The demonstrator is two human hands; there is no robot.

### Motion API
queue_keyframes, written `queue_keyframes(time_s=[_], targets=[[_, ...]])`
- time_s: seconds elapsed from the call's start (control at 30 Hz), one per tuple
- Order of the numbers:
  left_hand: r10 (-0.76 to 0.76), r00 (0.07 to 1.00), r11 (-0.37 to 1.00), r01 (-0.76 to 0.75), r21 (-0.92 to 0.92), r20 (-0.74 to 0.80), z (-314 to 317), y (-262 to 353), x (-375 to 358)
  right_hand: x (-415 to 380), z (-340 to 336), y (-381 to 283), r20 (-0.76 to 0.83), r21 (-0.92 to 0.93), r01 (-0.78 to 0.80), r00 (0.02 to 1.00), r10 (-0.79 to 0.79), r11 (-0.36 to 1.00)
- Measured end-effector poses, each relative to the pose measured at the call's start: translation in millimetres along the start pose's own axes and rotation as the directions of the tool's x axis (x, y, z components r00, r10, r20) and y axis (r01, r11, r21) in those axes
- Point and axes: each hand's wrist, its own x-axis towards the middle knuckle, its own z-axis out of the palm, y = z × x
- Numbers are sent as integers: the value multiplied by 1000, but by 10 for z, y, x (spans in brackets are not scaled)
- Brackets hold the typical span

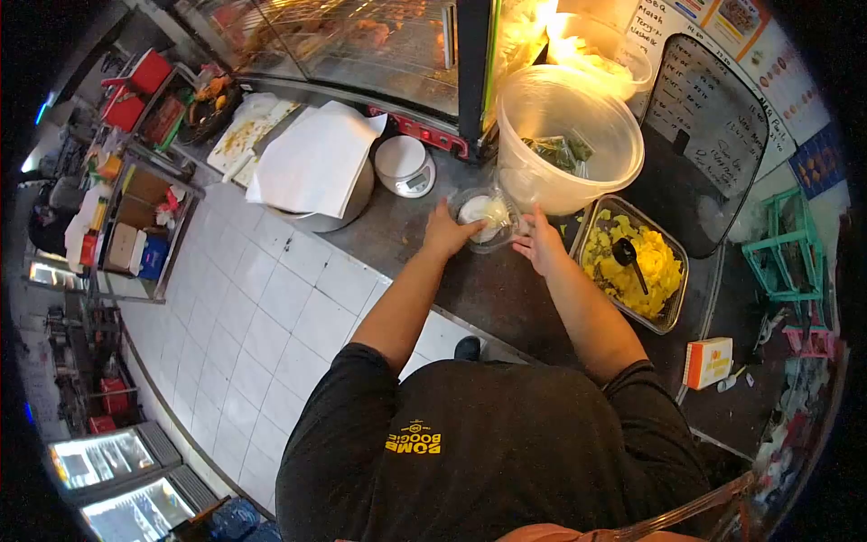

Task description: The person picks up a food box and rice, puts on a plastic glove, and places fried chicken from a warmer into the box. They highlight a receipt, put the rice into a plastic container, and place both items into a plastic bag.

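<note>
A small round clear plastic container (496, 237) with something white and pale yellow inside sits on the dark counter, between my two hands. My left hand (449, 229) grips its left side, the thumb lying along the rim. At its right side, my right hand (544, 244) has thumb and fingers at the rim. Right of my hands lies a metal tray (673, 318) of yellow food (655, 262), with a black scoop (629, 257) resting in it. Behind the container stands a large translucent tub (578, 172) holding green leafy packets (560, 154).
A white digital scale (404, 163) stands left of the tub, beside a big pot (348, 212) covered with white paper (316, 158). A glass display case (361, 54) backs the counter. An orange-and-white box (708, 363) and a green rack (786, 244) are at the right.
</note>
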Motion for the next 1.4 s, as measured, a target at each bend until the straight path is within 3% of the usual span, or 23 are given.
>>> queue_keyframes(time_s=[0.1,0.13,0.23,0.33,0.43,0.5,0.57,0.63,0.7,0.77,0.8,0.9,1.0,1.07,1.1,1.13,1.2,1.23,1.27,1.37,1.4], targets=[[-99,944,917,209,-340,314,74,-157,152,57,-60,91,58,-115,61,997,-55,991],[-98,948,830,245,-501,301,166,-208,151,78,-95,118,90,-102,66,994,-57,993],[-112,967,851,212,-480,228,203,-195,85,82,-81,242,62,-41,25,998,-23,999],[6,970,646,181,-741,242,147,-114,-137,-48,-87,348,128,14,-24,992,22,1000],[82,969,482,166,-860,233,-6,28,-462,-365,-173,350,209,64,-53,977,38,997],[57,943,397,280,-874,328,-15,93,-701,-679,-300,289,316,52,-48,948,29,998],[41,918,290,366,-884,394,-55,288,-935,-972,-440,244,293,8,-46,955,41,999],[115,826,307,498,-811,551,-30,453,-1095,-1290,-607,149,281,-53,21,960,-5,998],[116,774,348,556,-755,623,90,625,-1292,-1510,-881,132,286,-59,54,957,-35,997],[221,755,315,545,-777,618,304,814,-1436,-1751,-1176,83,271,-61,112,958,-92,992],[256,732,285,566,-773,631,391,926,-1501,-1831,-1363,77,256,-164,167,959,-122,972],[357,664,267,602,-753,657,700,1387,-1775,-2190,-2046,-85,332,-176,251,925,-183,952],[302,604,313,668,-675,737,1086,1742,-2089,-2483,-3300,-298,256,-561,613,768,-588,556],[262,621,291,679,-674,739,1373,1951,-2349,-2699,-4342,-566,-167,-575,439,763,-625,690],[250,643,254,678,-690,724,1536,2047,-2480,-2680,-4994,-589,-337,-550,509,591,-733,663],[235,656,253,672,-696,718,1688,2071,-2581,-2671,-5653,-647,-310,-927,127,267,-913,352],[259,621,204,713,-671,739,1985,2215,-2813,-2923,-6579,-847,-397,-914,-124,90,-913,385],[262,606,174,736,-654,751,2084,2277,-2938,-2880,-7107,-831,-307,-915,-257,-59,-950,312],[150,637,241,718,-653,756,2117,2387,-3089,-2925,-7410,-943,-490,-840,-296,53,-870,455],[225,619,267,704,-658,753,2221,2722,-3431,-2790,-8080,-1129,-645,-756,-311,204,-737,576],[172,635,281,701,-655,754,2195,2862,-3547,-2657,-8352,-1158,-645,-762,-286,256,-720,581]])
